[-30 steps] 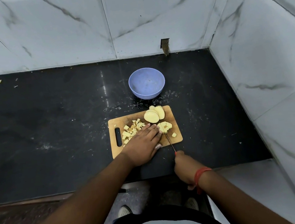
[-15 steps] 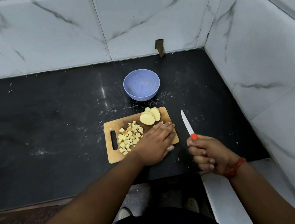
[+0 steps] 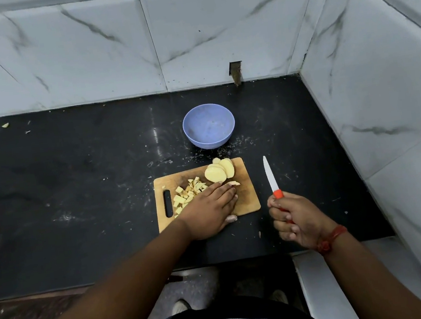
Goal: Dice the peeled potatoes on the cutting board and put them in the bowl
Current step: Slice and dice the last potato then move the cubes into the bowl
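Your left hand [image 3: 210,209] lies flat, fingers straight, on rectangular wooden cutting board [image 3: 248,202], corralling pale yellow potato dice [image 3: 186,195]. Right hand [image 3: 296,219], right of board, grips orange-handled white knife [image 3: 271,176], blade clear for safety.

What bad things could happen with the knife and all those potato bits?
1. The right hand holds the knife blade-up off the cutting board; swinging it back might nick the left hand lying flat there.
2. The diced potato sits near the board's left edge, so sweeping it could spill cubes onto the counter.
3. The bowl stands apart behind the board, so cubes may drop in the gap.
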### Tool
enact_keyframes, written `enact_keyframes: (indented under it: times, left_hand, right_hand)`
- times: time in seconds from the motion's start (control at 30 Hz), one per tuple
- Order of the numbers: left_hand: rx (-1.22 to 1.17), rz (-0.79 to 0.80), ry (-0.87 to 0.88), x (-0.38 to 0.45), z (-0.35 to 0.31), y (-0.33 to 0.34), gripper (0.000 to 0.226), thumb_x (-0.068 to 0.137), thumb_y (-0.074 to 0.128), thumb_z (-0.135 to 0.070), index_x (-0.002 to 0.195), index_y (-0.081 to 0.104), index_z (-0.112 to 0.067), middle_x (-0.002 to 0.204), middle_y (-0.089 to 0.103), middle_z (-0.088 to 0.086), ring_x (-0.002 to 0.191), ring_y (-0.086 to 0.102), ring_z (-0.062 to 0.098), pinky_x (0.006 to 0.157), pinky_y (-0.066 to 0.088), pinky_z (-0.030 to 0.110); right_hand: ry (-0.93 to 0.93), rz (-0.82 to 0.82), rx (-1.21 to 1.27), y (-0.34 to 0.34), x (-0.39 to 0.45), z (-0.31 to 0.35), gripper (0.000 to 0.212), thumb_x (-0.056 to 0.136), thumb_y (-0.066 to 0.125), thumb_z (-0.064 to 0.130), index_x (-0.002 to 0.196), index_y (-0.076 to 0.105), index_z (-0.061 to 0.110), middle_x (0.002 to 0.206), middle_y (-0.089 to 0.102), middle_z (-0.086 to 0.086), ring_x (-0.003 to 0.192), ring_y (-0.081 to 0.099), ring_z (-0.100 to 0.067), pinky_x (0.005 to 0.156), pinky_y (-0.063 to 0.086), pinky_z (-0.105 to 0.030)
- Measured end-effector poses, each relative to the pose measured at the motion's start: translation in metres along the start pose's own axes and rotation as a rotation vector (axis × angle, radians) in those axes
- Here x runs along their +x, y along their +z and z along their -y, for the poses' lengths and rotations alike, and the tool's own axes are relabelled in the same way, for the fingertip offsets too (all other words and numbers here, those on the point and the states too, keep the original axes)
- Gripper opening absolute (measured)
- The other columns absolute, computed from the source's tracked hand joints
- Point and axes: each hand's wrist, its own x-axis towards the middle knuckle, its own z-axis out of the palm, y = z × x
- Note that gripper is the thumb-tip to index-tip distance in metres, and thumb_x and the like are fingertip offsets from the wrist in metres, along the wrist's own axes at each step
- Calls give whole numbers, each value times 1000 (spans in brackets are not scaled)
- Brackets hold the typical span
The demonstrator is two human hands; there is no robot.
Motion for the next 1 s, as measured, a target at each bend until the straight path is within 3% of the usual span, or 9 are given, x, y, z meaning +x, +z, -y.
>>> enact_keyframes:
  times: [0.07,0.13,0.23,0.33,0.4,0.53,0.67,0.77,1.0]
  left_hand:
    - [-3,-20,-13,-5,1,-2,59,107,30,-50,147,49,-10,154,45,15,145,37,31,124,22,47]
    - [-13,-36,-15,-6,1,-4,58,107,31,-49,148,48,-12,156,41,16,147,33,32,123,22,48]
    - [-29,-54,87,-7,-4,-1,54,108,33,-47,147,48,-13,155,44,13,146,36,31,122,24,48]
    - [-44,-35,105,-15,-5,4,54,108,34,-45,148,47,-11,151,49,10,145,38,28,122,26,47]
    - [-56,-23,67,-23,-1,6,56,109,33,-44,150,44,-7,152,48,10,147,35,27,123,24,46]
    - [-68,-47,41,-37,7,6,58,109,34,-43,151,40,-4,156,43,12,148,32,29,123,23,47]
    - [-62,-66,11,-40,7,4,54,109,33,-44,152,41,-11,160,35,13,150,29,31,123,20,52]
    - [-51,-46,-25,-40,4,6,57,108,32,-46,152,39,-12,159,36,14,150,29,31,123,19,51]
    - [-63,-84,6,-36,2,0,53,105,41,-45,142,50,-8,147,50,14,143,37,32,125,18,48]
  right_hand:
    - [-57,-62,-100,7,7,1,13,99,37,10,94,49,8,54,32,-2,36,29,-12,37,31,-21]
    - [-124,-202,-230,16,21,0,12,98,36,8,97,49,8,59,42,-3,43,40,-15,42,44,-30]
    - [-290,-381,-478,29,53,-2,15,94,38,14,96,51,20,83,59,-5,72,59,-19,72,54,-44]
    - [-409,-410,-700,44,82,-3,18,94,39,10,103,53,18,106,65,-1,97,62,-18,88,50,-37]
    - [-438,-413,-795,54,90,-3,19,95,40,5,105,54,12,106,64,0,97,59,-15,83,43,-26]
    - [-461,-379,-891,64,96,-10,18,93,41,3,102,54,14,99,61,0,89,58,-15,78,42,-25]
    - [-599,-514,-969,69,99,-5,18,94,47,1,105,59,8,107,53,0,91,51,-10,80,38,-17]
    - [-635,-520,-1027,78,109,3,12,92,54,5,103,60,8,111,53,-4,93,55,-18,82,41,-23]
    - [-466,-617,-1131,98,122,2,28,85,69,23,106,52,17,104,60,-3,94,60,-24,74,47,-31]
